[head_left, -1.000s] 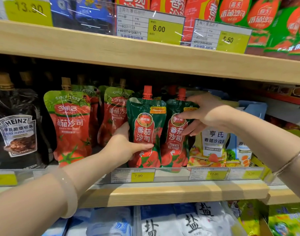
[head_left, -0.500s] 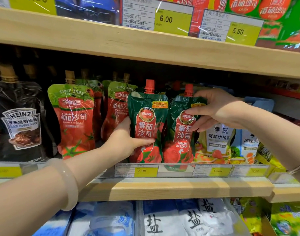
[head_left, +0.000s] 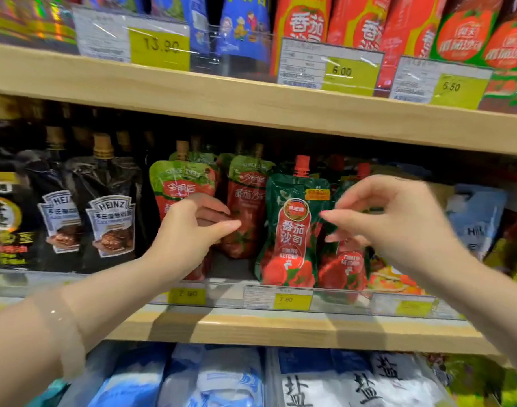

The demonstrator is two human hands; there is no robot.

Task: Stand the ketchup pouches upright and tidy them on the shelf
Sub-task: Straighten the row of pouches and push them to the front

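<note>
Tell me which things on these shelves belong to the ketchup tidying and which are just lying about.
Job: green ketchup pouch; second green pouch behind it; red-and-green ketchup pouches; left hand; right hand, both empty.

Not the job: black Heinz pouches; salt bags; price tags.

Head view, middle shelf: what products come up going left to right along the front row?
Black Heinz sauce pouches → red-and-green ketchup pouch behind the left hand → dark green ketchup pouch → right hand → blue-and-white pouch.

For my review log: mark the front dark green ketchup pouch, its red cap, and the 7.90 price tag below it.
dark green ketchup pouch [head_left: 292, 230]: head view, on its red centre label.
red cap [head_left: 302, 165]: head view, on the spout.
7.90 price tag [head_left: 292, 300]: head view, on its yellow part.
</note>
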